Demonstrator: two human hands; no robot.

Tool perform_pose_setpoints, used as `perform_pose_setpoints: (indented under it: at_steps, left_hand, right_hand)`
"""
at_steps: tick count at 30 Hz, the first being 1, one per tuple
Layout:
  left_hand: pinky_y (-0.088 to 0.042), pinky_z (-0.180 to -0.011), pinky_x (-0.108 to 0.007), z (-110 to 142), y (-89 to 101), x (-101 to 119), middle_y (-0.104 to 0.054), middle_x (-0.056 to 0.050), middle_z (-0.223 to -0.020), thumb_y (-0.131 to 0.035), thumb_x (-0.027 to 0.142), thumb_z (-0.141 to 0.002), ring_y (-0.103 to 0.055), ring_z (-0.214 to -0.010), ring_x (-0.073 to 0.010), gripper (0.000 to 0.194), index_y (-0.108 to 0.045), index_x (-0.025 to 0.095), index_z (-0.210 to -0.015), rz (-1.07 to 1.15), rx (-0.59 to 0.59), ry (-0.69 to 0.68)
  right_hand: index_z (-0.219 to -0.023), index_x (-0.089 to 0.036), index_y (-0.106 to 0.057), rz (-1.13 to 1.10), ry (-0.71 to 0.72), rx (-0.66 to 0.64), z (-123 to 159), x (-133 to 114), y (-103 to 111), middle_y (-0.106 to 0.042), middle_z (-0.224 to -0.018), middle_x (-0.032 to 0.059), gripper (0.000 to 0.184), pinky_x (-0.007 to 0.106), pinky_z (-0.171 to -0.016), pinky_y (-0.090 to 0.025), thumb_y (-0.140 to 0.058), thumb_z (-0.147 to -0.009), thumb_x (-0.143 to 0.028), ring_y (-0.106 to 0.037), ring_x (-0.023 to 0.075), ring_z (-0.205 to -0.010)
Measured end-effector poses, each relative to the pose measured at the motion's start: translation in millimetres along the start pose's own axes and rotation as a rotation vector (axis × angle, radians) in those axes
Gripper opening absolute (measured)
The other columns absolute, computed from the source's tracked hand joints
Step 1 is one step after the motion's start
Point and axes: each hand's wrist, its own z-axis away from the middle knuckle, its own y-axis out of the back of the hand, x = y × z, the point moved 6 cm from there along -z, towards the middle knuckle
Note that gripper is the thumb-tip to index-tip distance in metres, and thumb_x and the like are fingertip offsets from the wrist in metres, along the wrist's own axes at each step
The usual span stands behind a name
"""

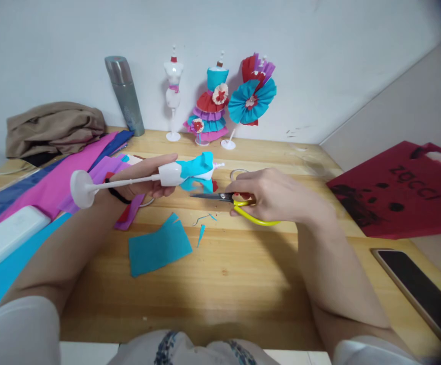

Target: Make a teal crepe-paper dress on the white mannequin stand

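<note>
My left hand (158,185) is closed around a small white mannequin (170,174), tipped on its side with its round base toward me at the left. Turquoise crepe paper (195,166) wraps its upper body, and a loose flap hangs below. In my right hand (268,190) are scissors (239,203) with yellow handles. Their dark blades point left, just under the hanging flap; whether they touch it I cannot tell. Below on the table lie a turquoise paper piece (160,246) with a notched edge and a thin turquoise scrap (201,234).
Three mannequins stand along the wall, one mostly bare (173,99) and two in ruffled paper (216,104) (252,101). A flask (125,94), brown cloth (55,126) and coloured paper sheets (53,187) are at left. A red bag (399,192) and a phone (418,294) lie right.
</note>
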Motion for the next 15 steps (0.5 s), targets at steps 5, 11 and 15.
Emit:
perform_pose_setpoints:
  at_steps: [5, 11, 15]
  left_hand:
    - [-0.026, -0.032, -0.02, -5, 6.3, 2, -0.063, -0.006, -0.051, -0.04, 0.06, -0.099, -0.047, -0.038, -0.0121, 0.059, -0.069, 0.01, -0.088, 0.089, 0.072, -0.055]
    - [-0.027, -0.034, -0.022, -7, 9.8, 6, -0.062, -0.003, -0.05, -0.049, 0.071, -0.091, -0.046, -0.035, -0.0094, 0.061, -0.063, 0.014, -0.073, 0.103, 0.176, -0.137]
    - [-0.031, -0.038, -0.019, 0, 1.0, 16, -0.065, -0.002, -0.055, -0.046, 0.064, -0.097, -0.052, -0.041, -0.0088, 0.057, -0.065, 0.012, -0.083, 0.166, 0.222, -0.289]
  right_hand:
    - [-0.083, -0.018, -0.071, 0.008, -0.028, -0.076, -2, -3, -6, -0.065, -0.072, 0.0042, 0.011, 0.029, -0.059, -0.023, -0.064, -0.083, -0.026, -0.05, 0.0149, -0.061]
    - [-0.09, -0.02, -0.071, 0.029, -0.072, -0.253, -10, -9, -31, -0.073, -0.082, 0.0061, 0.017, 0.029, -0.056, -0.023, -0.058, -0.081, -0.019, -0.058, 0.0157, -0.064]
    - [-0.086, -0.019, -0.072, 0.021, 0.022, -0.327, -20, -27, -63, -0.074, -0.078, 0.0073, 0.013, 0.03, -0.053, -0.025, -0.064, -0.076, -0.016, -0.059, 0.0168, -0.061]
